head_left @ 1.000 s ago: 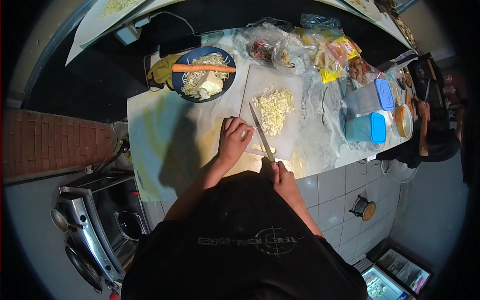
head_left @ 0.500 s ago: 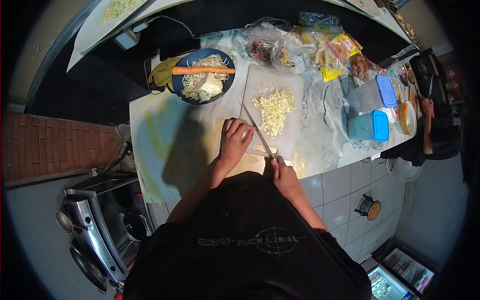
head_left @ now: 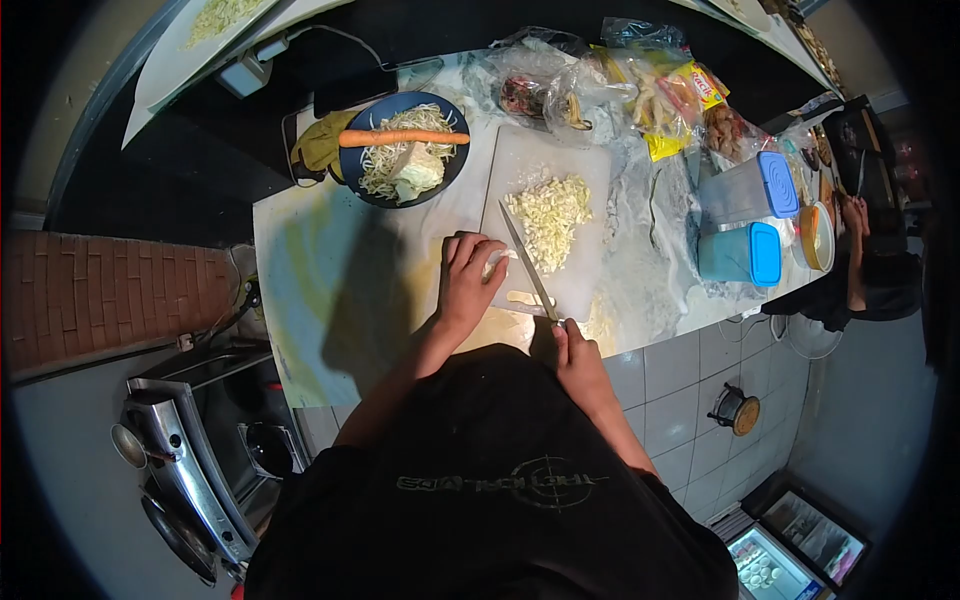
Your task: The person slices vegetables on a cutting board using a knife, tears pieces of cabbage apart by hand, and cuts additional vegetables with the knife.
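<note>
Holds pale piece (head_left: pixel 494 264) in curled left hand (head_left: pixel 468 276) at cutting board's (head_left: pixel 522 150) 8 o'clock, probably tucking fingers back for safety near the blade. Grips knife (head_left: pixel 525 253) by the handle in closed right hand (head_left: pixel 579 352), just past board's 5 o'clock, pointing tip toward 11, seemingly to separate piece from chopped pile (head_left: pixel 548 218).

light is uneven: the tabletop (head_left: pixel 645 295) is bright, while a broad shadow (head_left: pixel 370 285) with soft edges darkens its left part. the black shirt (head_left: pixel 470 420) swallows most detail, leaving its print faint. a lit case (head_left: pixel 763 567) glows bluish white at lower right; the floor tiles (head_left: pixel 625 375) catch a dull sheen. the knife (head_left: pixel 530 262) shows little blur. wide-angle distortion bows the white ledge (head_left: pixel 165 95), and the corners fade to black.
</note>
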Demonstrator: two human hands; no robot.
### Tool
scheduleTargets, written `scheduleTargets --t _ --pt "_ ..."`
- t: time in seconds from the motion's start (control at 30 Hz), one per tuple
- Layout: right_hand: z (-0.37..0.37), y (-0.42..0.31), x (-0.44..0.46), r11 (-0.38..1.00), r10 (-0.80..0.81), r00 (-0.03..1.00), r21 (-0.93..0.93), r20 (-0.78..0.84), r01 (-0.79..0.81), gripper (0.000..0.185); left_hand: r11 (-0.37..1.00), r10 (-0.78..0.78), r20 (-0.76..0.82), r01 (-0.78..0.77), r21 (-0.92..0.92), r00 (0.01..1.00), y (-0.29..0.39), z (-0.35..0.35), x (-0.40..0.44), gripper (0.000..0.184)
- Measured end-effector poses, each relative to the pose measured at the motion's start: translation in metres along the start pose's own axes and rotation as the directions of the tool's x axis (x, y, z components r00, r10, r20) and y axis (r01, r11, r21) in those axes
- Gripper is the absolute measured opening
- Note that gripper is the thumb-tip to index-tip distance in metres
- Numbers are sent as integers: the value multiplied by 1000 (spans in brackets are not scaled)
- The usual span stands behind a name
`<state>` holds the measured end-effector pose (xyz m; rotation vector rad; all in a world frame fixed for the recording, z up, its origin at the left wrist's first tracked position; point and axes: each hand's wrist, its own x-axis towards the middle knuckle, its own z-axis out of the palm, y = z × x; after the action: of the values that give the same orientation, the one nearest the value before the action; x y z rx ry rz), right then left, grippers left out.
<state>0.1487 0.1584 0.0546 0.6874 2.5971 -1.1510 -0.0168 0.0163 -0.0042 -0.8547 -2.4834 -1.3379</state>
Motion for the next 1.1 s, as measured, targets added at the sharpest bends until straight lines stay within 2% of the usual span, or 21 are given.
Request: scheduleTargets --t 0.17,0.33,0.57,0.77,0.93,1.1 --pt "4 -4 -4 999 36 998 -15 47 -35 32 1000 -13 28 13 -23 1000 -1 0 -2 16" --pt "17 -1 1 992 -13 1000 -125 -4 12 29 1000 4 36 -5 9 999 0 -1 0 15" --pt "16 1 9 985 -38 999 -168 -13 36 27 1000 22 4 -22 8 1000 1 -2 1 14" --pt "6 17 -1 986 -112 994 -129 -10 110 29 1000 8 -7 -8 -25 1000 -1 0 0 12" --pt "1 16 -5 994 -6 1000 -105 12 8 35 999 -1 -3 1 -36 1000 -1 0 -1 12" --pt "-4 9 -7 1000 5 1000 -10 -7 -5 35 999 -15 7 15 -43 1000 -1 1 -2 11"
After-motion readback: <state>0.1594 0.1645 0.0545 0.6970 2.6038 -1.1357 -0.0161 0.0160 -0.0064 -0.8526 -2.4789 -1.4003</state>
